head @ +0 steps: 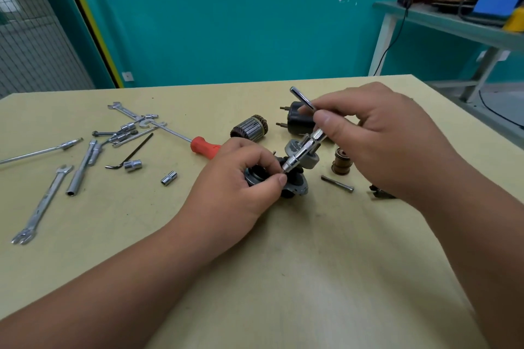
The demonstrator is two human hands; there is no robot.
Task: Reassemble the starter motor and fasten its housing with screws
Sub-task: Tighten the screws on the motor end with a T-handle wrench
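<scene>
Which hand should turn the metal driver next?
Right, likely: the right hand grips the driver, its tip at the motor part, while the left hand pinches beside the tip, steadying the part.

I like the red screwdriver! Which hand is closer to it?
Left. The left hand, gripping the motor housing, sits beside the red screwdriver handle; the right hand is farther away, holding a silver tool.

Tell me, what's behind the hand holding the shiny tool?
A black cylinder with two stubby posts peeks out behind the right hand. The hand and its shiny tool cover the cylinder's other end, so that is hidden.
</scene>
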